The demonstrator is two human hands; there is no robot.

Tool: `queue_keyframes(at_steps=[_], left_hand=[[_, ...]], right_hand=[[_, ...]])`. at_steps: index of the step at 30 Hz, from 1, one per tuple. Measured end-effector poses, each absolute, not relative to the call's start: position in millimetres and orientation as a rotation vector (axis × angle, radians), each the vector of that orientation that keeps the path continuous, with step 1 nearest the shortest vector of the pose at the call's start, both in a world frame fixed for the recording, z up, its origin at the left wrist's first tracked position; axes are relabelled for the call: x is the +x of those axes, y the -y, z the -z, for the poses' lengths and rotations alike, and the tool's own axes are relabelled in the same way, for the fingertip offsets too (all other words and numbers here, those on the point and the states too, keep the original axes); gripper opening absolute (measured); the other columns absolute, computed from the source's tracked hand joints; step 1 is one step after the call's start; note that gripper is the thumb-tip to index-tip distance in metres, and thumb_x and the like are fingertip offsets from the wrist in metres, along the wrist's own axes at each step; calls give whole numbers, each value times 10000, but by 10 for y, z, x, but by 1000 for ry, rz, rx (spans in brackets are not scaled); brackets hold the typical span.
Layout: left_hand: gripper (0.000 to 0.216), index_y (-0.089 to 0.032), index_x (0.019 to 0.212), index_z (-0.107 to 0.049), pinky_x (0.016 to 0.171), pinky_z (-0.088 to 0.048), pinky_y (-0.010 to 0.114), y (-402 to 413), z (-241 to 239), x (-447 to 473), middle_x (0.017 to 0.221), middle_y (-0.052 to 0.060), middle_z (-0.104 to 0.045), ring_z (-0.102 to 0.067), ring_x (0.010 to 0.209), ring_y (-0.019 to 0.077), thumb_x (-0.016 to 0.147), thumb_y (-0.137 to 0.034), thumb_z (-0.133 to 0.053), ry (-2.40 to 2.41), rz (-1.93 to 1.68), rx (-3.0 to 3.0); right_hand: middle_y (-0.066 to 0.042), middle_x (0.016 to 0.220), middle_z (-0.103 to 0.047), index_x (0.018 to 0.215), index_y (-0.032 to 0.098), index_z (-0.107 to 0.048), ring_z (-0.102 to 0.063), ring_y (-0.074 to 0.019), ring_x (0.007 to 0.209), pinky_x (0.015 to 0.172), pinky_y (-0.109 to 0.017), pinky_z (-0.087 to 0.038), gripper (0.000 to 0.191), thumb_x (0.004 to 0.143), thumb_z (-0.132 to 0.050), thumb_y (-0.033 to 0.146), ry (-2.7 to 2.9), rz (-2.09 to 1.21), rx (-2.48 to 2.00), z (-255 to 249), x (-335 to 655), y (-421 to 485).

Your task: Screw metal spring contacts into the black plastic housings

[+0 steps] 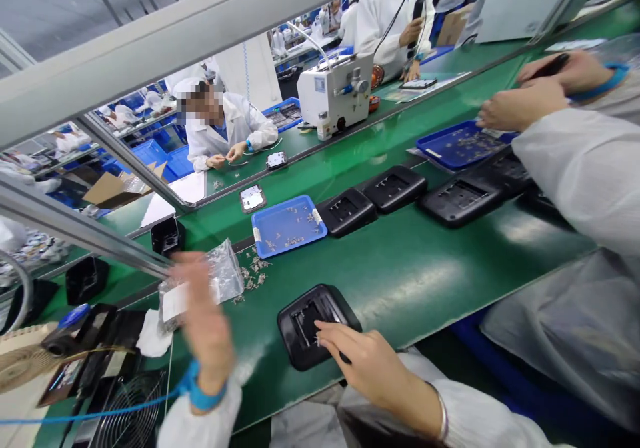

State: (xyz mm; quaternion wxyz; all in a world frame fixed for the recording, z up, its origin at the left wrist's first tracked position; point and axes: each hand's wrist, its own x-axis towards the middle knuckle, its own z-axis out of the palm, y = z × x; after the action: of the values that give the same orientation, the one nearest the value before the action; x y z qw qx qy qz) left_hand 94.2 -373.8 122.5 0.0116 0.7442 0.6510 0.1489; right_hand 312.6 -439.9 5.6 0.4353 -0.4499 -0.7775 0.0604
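My right hand (363, 361) lies on the near right edge of a black plastic housing (305, 325), which sits flat on the green belt (415, 275); its fingers curl over the rim and into the recess. My left hand (205, 321) is lifted above the belt and smeared by motion, just in front of a clear plastic bag (227, 275) with a white label. It wears a blue wrist strap (200, 391) with a blue cord. Small loose metal parts (253, 271) are scattered beside the bag. A blue tray (287, 225) behind them holds more of the same parts.
Three more black housings (395, 188) lie in a row on the belt. At the right, a co-worker's white sleeve (575, 161) and hands (520, 105) reach over another blue tray (460, 145). A fan grille (130, 418) sits near left, under a slanted metal frame bar (75, 231). A white machine (335, 95) stands across the belt.
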Motion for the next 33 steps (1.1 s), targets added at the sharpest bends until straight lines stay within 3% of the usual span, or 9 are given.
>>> queue_keyframes(at_steps=[4,7,12,17,20,27,30,33], left_hand=[[205,-234,953,-716,779,-610,291,4150,-474,1502,913,66,-719,-695,873,180,906,-386,-587,-1295,-853,2265],[199,-196,832,-699,627,-574,233,4231,-182,1579,761,44,-651,-640,682,138,886,-377,-637,-1294,-1101,1957],[236,-169,736,-722,591,-545,214,4130,-270,1442,721,38,-658,-641,626,133,716,-390,-802,-1179,-967,1619],[246,-169,709,-752,638,-547,234,4040,-389,1349,718,55,-686,-656,648,146,732,-412,-776,-1110,-684,1460],[285,-178,697,-739,651,-558,260,4072,-333,1344,717,54,-688,-665,654,159,737,-459,-762,-1109,-633,1448],[238,-367,641,-692,616,-593,420,4108,-324,1210,693,40,-671,-687,647,263,683,-593,-753,-1003,-651,1619],[208,-329,707,-656,749,-601,468,3961,-430,1124,749,21,-676,-696,801,262,840,-486,-630,-1102,-866,1959],[191,-251,756,-673,1046,-477,519,3787,-350,1132,1052,54,-655,-604,1142,266,835,-423,-652,-1260,-925,1976]], right_hand=[[-22,986,-730,1013,189,-628,-708,-114,838,589,-205,-496,298,883,-392,60,1996,-208,-1124,-36,3138,4357],[-12,932,-721,997,201,-632,-695,-111,788,577,-197,-456,314,840,-414,39,2081,-290,-1186,-17,3144,4349],[-11,883,-710,967,198,-640,-678,-107,739,564,-198,-413,263,885,-423,76,2109,-329,-1257,-34,3168,4370],[8,870,-715,937,208,-648,-689,-115,726,562,-200,-437,247,896,-434,90,2176,-386,-1247,-49,3224,4385],[-8,978,-736,980,209,-662,-711,-120,803,618,-187,-501,271,881,-442,83,2187,-404,-1226,-14,3254,4435],[-15,1160,-706,1083,202,-672,-703,-106,975,716,-175,-571,284,945,-435,126,2054,-362,-1098,-19,3200,4588],[-43,1234,-672,1220,167,-626,-696,-120,1005,736,-198,-585,301,982,-445,197,2033,-269,-1184,-105,3172,4594],[-25,1281,-645,1181,175,-657,-719,-122,846,586,-219,-559,292,986,-446,230,2139,-201,-1285,-118,3150,4578]])
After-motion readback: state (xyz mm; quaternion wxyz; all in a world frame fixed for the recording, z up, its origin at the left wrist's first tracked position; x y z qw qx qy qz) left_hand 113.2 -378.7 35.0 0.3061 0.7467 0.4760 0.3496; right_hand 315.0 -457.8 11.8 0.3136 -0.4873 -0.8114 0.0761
